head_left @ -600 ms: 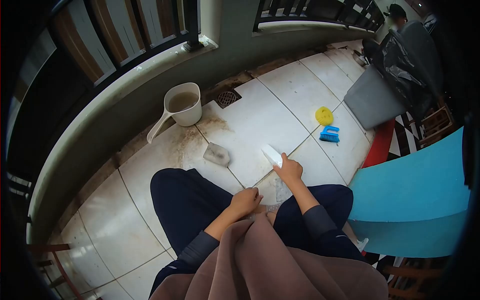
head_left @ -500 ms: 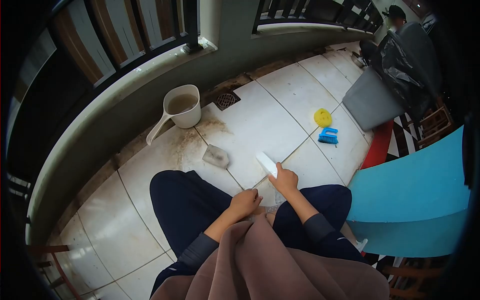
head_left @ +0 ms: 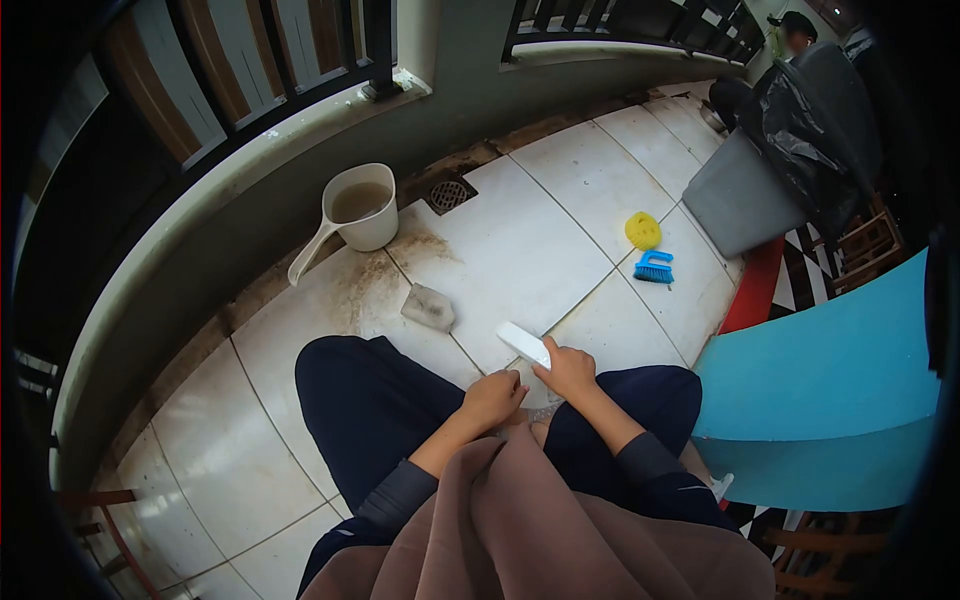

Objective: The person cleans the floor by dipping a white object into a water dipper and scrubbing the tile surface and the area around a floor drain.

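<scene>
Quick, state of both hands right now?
Left hand: fingers curled closed, nothing visible in it.
Right hand: closed, holding a white object.

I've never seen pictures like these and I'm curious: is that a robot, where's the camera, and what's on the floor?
It's no robot: you're seeing a person's own right hand and left hand, both bare. All the pictures come from one camera worn on that person's head, looking forward and down. The right hand has a white object in its grip; I can't tell exactly what it is. The left hand is loosely curled. On the white tiled floor are a dipper with cloudy liquid in it, a greyish block, a blue brush and, beside that, a round yellow scrubber.
</scene>
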The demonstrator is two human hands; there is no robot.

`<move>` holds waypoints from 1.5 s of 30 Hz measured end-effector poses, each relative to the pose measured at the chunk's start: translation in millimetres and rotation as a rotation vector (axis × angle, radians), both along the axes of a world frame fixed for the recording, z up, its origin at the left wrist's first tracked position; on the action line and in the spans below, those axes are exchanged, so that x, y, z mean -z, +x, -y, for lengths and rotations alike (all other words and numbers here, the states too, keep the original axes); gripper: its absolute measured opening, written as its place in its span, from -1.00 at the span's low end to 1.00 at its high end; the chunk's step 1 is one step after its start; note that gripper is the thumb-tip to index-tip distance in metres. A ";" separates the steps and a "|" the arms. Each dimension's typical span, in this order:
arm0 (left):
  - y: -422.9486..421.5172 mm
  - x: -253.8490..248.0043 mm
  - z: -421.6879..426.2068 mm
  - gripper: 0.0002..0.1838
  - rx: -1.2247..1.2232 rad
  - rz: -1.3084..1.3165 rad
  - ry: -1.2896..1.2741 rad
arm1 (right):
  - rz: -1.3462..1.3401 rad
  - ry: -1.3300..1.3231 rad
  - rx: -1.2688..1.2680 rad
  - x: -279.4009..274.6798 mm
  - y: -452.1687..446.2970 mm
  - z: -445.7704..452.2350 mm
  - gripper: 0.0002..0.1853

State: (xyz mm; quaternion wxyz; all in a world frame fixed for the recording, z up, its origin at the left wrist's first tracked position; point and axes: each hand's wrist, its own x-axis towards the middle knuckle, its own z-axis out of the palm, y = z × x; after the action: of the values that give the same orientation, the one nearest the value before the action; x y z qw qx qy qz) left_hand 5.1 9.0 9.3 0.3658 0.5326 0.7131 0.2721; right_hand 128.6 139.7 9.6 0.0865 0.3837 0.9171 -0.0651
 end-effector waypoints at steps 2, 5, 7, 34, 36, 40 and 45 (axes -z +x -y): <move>-1.6 5.3 3.6 -0.68 -0.004 0.007 0.014 | -0.047 0.046 0.087 5.5 1.1 -27.5 -0.51; -3.7 3.4 10.4 -0.68 0.012 -0.033 -0.028 | -0.042 0.074 0.135 7.8 -6.0 -28.6 -0.52; -2.7 1.1 7.4 -0.68 0.013 -0.026 -0.017 | -0.016 0.060 0.095 2.7 -8.1 -15.5 -0.53; -2.1 4.1 9.3 -0.67 0.025 -0.041 -0.039 | -0.067 0.135 0.027 8.9 -21.5 -32.0 -0.52; -0.1 2.4 5.1 -0.67 0.030 -0.041 -0.032 | -0.027 0.096 -0.085 8.2 -18.2 -13.4 -0.53; -1.4 4.5 4.1 -0.67 0.026 -0.034 -0.010 | -0.057 0.126 -0.014 2.9 -16.0 -35.3 -0.54; 0.6 5.5 6.6 -0.67 0.036 -0.042 -0.021 | 0.037 0.099 -0.094 -1.8 -24.4 -13.4 -0.56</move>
State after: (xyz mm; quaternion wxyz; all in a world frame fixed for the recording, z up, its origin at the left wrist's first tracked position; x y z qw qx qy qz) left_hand 5.7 2.4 3.8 0.3611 0.5471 0.7138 0.2467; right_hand 104.1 153.1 11.5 0.0874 0.3453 0.9344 -0.0081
